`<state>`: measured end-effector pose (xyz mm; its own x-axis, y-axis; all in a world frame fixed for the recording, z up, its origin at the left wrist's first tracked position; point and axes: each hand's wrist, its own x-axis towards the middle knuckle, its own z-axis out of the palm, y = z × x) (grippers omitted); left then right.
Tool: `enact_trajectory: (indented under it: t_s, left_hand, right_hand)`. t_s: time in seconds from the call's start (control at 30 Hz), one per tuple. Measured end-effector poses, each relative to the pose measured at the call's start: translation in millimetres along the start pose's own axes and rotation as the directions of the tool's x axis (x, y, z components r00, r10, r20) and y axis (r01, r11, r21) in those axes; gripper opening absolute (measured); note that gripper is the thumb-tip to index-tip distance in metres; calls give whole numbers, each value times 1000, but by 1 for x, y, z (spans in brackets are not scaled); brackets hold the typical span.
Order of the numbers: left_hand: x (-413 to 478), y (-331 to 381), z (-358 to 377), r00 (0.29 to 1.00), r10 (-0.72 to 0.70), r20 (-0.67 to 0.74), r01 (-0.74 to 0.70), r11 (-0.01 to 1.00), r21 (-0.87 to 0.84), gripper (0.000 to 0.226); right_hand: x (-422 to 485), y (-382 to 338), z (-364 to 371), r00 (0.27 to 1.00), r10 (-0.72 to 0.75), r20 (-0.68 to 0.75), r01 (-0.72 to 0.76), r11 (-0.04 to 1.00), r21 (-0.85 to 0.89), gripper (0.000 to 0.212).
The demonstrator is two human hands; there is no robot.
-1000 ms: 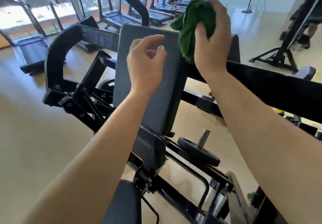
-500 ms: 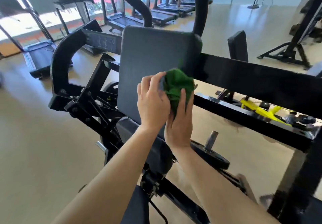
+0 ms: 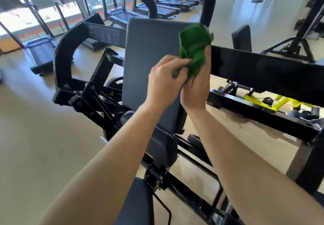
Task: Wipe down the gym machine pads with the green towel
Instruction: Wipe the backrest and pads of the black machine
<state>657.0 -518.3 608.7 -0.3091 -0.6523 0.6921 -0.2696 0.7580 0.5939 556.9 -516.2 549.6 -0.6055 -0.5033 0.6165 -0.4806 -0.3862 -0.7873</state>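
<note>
the green towel point(image 3: 192, 47) sits bunched in front of the upper right corner of the upright back pad point(image 3: 149, 63), higher than it was half a second ago, when it was balled up low near the pad's right edge, and lower than a second ago, when the right hand alone pressed it over the pad's top right corner. the right hand point(image 3: 196, 86) is closed around the towel's lower part from below and behind, thumb up along the cloth. the left hand point(image 3: 164, 82), which a second ago hovered free in front of the pad, now pinches a fold of the towel at its left side with thumb and fingertips, so both hands grip the same cloth. whether the towel is touching the pad right now i cannot tell; it looks lifted slightly off the surface. the change reads as a regrip: the person seems to be reshaping the towel between strokes rather than wiping. the top corner appears to have had a pass, while the wide middle and left side of the back pad, the smaller pad point(image 3: 163, 147) below it and the seat pad point(image 3: 136, 202) at the bottom edge probably still wait.
</note>
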Motion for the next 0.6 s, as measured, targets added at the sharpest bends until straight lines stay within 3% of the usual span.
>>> enact_trajectory:
  t_s: [0.17, 0.3, 0.37, 0.4, 0.43, 0.47, 0.5, 0.57, 0.6]
  left_hand:
    - [-82, -40, -1, 999, -17, 34, 15, 998, 61, 20]
    - [-132, -56, -2, 997, -70, 29, 65, 989, 136, 14]
    - [-150, -59, -3, 989, -144, 34, 138, 982, 132, 15]
    - [-157, -60, -3, 982, -186, 29, 181, 975, 125, 16]
    - [-164, -59, -2, 968, -251, 23, 247, 963, 111, 17]
    - [-171, -59, -2, 939, -343, 19, 341, 937, 79, 18]
    - [-177, -59, -3, 888, -460, 22, 459, 888, 32, 19]
    - [-190, -63, -8, 732, -680, 36, 681, 729, -75, 23]
    - [-198, -66, -12, 667, -744, 36, 743, 661, -102, 23]
  right_hand:
    - [-90, 20, 2, 985, 172, 21, -173, 985, 15, 45]
    - [-142, 30, 3, 964, 256, 73, -239, 953, -187, 25]
    - [-158, 16, 2, 937, 345, 54, -342, 937, -70, 14]
    - [-165, 13, 2, 894, 447, 42, -449, 890, 86, 23]
    - [-176, 15, 3, 877, 478, 51, -480, 877, 31, 28]
    - [-187, 16, 3, 871, 483, 87, -455, 861, -228, 29]
    - [-199, 22, 4, 852, 501, 150, -423, 829, -366, 30]
    - [-217, 20, 6, 796, 591, 126, -470, 736, -487, 32]
    - [-223, 15, 7, 795, 592, 137, -473, 745, -471, 38]
